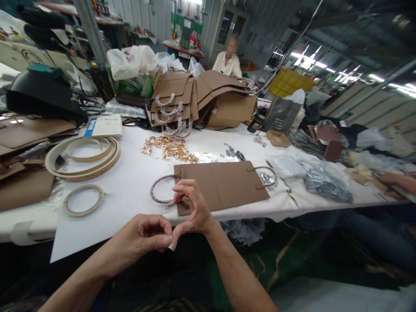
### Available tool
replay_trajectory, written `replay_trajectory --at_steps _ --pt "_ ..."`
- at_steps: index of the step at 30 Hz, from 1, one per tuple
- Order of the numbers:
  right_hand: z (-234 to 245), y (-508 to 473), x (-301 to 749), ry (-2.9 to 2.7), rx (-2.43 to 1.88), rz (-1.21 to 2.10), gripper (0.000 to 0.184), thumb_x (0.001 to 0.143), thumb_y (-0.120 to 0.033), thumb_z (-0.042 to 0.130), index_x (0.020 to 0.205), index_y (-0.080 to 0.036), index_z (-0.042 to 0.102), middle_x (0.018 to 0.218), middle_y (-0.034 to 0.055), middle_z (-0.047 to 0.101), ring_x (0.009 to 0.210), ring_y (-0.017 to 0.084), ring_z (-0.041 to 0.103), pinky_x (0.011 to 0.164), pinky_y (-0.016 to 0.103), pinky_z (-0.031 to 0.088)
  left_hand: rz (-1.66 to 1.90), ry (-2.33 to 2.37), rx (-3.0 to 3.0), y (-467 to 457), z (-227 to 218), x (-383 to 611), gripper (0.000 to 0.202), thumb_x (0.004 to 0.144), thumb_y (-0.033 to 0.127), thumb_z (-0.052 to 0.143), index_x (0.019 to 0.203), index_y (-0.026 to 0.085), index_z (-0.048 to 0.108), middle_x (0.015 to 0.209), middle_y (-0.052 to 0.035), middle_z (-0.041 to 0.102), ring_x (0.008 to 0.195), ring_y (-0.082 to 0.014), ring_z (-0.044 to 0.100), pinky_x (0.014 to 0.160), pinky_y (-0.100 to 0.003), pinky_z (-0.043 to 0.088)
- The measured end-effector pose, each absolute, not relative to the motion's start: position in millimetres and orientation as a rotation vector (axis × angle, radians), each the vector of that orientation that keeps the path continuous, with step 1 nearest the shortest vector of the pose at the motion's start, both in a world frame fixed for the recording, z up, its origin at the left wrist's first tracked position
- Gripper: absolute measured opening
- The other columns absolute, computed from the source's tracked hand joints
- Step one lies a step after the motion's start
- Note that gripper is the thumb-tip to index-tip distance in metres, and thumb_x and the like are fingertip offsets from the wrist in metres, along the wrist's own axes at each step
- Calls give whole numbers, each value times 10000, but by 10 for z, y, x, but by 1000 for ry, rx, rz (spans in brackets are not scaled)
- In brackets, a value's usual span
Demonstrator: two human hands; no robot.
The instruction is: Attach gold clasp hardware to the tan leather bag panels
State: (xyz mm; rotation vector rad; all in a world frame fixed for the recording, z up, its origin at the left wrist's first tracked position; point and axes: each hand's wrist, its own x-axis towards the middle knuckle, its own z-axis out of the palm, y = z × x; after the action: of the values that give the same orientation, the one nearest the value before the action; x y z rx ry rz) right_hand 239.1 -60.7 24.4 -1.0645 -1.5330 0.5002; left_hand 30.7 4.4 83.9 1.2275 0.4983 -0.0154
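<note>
My left hand [152,232] is closed, thumb and fingers pinched near the table's front edge. A tiny whitish bit [170,246] shows at its fingertips; its kind is too small to tell. Beside it my right hand [194,210] curves in a C, thumb apart from the bent fingers. Its thumb tip meets the left fingertips, and its fingers hover over the near left corner of a flat brown bag panel [227,184]. This panel has a rope-like handle [159,178] at the left and another handle [274,173] at the right. A small metallic piece [169,206] shows by the right fingertips.
Gold-coloured metal fittings [172,148] lie heaped behind the panel. Left are a tape roll [83,200] and coiled strips [82,158]. Stacked brown panels [208,93] with wrapped handles stand behind; plastic bags [321,180] lie right. A person [229,63] sits beyond; another person's hand [398,180] is far right.
</note>
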Motion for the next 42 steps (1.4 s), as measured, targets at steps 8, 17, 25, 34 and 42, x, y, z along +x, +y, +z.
replay_trajectory --at_steps 8,17,25,34,42 --pt "333 -753 2474 -1512 -1049 509 1094 456 -677 956 1362 -261 507 1247 95 487 844 170 633 813 370 597 -65 345 1156 -92 766 452 277 929 441 716 883 169 693 797 5 644 728 -120 486 701 -237 397" --pt "224 -866 2588 -1415 -1136 551 1207 295 -718 925 1337 -258 527 1238 93 484 855 173 629 815 367 598 -47 418 1178 -128 755 512 251 924 430 729 988 191 686 886 -10 651 802 -139 531 745 -252 426" --pt "292 -902 2667 -1490 -1166 447 1199 332 -674 978 1352 -267 497 1163 72 520 879 203 618 847 390 584 6 568 1447 -202 816 584 262 899 478 735 880 217 743 792 5 702 755 -161 590 717 -258 436" --pt "329 -938 2781 -1505 -1206 362 1110 429 -722 941 1353 -263 530 1063 55 557 951 246 616 989 456 549 89 577 1833 -299 965 635 297 977 484 591 823 247 682 781 -2 678 738 -186 593 692 -258 439" --pt "234 -952 2769 -1489 -1210 400 1120 425 -663 979 1364 -281 504 1182 73 516 900 216 631 963 458 563 12 505 1630 -323 965 621 321 1043 506 451 917 233 566 900 -18 594 865 -191 536 805 -266 454"
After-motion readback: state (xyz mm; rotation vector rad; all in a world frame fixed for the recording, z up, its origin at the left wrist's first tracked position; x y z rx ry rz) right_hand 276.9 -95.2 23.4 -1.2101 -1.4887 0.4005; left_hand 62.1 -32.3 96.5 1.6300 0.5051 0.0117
